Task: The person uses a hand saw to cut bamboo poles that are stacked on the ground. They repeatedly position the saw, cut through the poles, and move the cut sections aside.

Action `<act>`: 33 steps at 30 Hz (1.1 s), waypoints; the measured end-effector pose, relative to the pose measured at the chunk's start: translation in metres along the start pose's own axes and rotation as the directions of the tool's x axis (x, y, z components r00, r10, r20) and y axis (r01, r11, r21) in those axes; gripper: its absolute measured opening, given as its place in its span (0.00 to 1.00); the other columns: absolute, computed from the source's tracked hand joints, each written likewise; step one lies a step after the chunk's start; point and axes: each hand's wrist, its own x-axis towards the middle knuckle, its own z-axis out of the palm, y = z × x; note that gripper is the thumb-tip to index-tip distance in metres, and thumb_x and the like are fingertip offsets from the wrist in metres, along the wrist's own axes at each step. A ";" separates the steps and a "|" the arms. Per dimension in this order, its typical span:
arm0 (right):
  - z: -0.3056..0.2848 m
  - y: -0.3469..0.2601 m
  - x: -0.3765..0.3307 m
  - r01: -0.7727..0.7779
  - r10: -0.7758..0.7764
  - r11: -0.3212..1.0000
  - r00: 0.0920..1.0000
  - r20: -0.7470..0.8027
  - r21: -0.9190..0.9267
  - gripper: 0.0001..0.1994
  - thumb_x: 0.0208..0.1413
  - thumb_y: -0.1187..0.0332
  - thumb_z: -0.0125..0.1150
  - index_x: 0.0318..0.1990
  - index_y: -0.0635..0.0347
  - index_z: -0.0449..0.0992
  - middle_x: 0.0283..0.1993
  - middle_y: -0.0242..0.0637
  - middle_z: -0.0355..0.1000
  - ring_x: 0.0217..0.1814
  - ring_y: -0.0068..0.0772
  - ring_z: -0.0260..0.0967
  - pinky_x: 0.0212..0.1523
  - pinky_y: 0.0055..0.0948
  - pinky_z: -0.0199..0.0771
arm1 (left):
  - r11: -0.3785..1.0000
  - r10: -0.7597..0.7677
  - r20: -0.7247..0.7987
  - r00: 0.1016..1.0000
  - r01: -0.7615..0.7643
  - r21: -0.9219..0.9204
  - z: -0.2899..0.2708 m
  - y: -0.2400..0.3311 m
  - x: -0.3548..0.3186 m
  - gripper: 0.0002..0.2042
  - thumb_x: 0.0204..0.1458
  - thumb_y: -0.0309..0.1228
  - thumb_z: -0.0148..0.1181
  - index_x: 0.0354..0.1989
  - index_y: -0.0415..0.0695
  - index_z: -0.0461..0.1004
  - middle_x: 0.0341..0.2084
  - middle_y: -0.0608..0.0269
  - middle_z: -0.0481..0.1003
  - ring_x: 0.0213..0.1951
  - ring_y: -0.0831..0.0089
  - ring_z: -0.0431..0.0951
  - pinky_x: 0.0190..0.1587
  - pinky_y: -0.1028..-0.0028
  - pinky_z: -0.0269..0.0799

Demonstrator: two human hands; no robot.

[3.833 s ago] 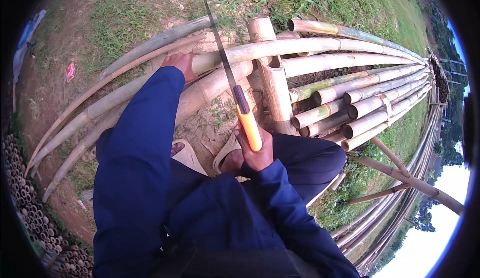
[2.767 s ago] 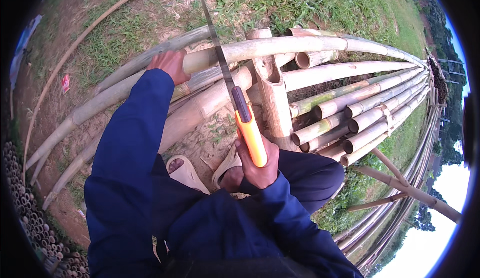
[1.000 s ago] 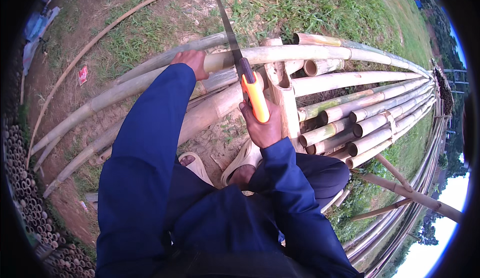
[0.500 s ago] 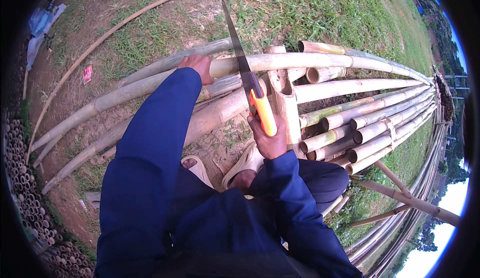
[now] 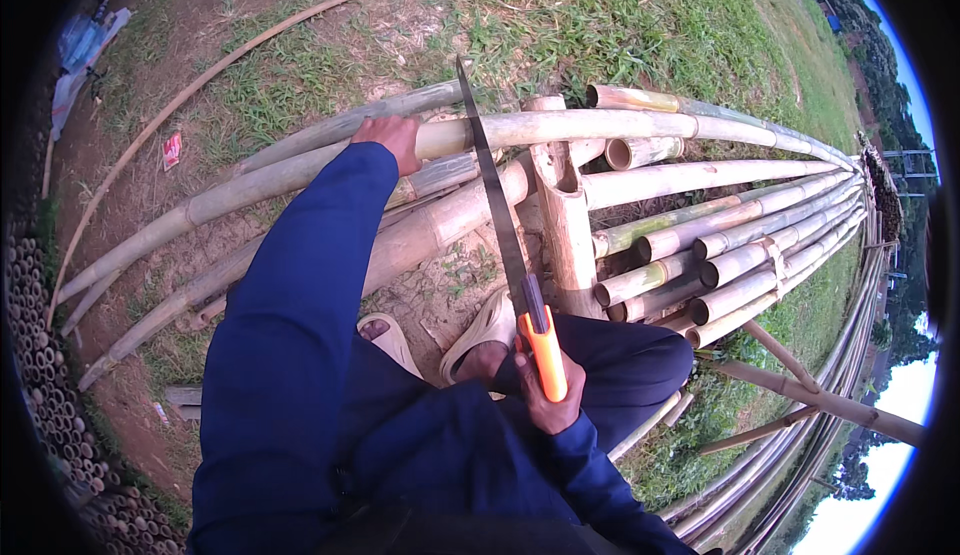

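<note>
My right hand grips the orange handle of a hand saw. Its long dark blade runs up and away from me and crosses a pale bamboo pole. My left hand presses down on that same pole just left of the blade. The pole rests across an upright bamboo post. Both arms are in blue sleeves. My feet in pale sandals stand on the bare ground below the pole.
More bamboo poles lie stacked to the right, cut ends facing me. Longer poles curve off to the left over dirt and grass. A pile of small bamboo tubes sits at the left edge. Thin poles lie at lower right.
The saw has been drawn back toward me: my right hand and the orange handle moved down and nearer my body. My left hand stays on the pole.
</note>
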 end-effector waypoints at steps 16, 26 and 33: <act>-0.012 0.027 0.004 0.068 -0.069 0.997 0.996 -0.049 -0.023 0.13 0.59 0.67 0.71 0.48 0.63 0.82 0.37 0.42 0.82 0.40 0.35 0.83 0.46 0.31 0.79 | 0.999 -0.029 0.029 0.999 0.028 0.028 -0.006 0.015 0.015 0.29 0.44 0.38 0.72 0.56 0.41 0.76 0.49 0.46 0.81 0.55 0.51 0.80 0.62 0.56 0.72; 0.039 -0.011 0.146 0.177 -0.179 0.983 0.983 -0.030 -0.056 0.15 0.60 0.64 0.69 0.30 0.68 0.74 0.21 0.46 0.70 0.20 0.36 0.64 0.27 0.37 0.66 | 0.998 -0.057 0.032 0.998 0.056 0.010 -0.002 0.006 0.014 0.28 0.44 0.40 0.71 0.56 0.45 0.77 0.49 0.48 0.81 0.55 0.53 0.79 0.61 0.55 0.72; -0.012 -0.010 -0.016 0.081 -0.082 0.995 0.997 -0.007 -0.056 0.09 0.60 0.76 0.65 0.46 0.67 0.81 0.32 0.42 0.80 0.35 0.32 0.81 0.41 0.29 0.79 | 0.998 -0.057 0.034 0.998 0.057 0.014 -0.004 0.008 0.006 0.27 0.43 0.41 0.73 0.52 0.42 0.78 0.45 0.47 0.82 0.52 0.51 0.81 0.60 0.55 0.73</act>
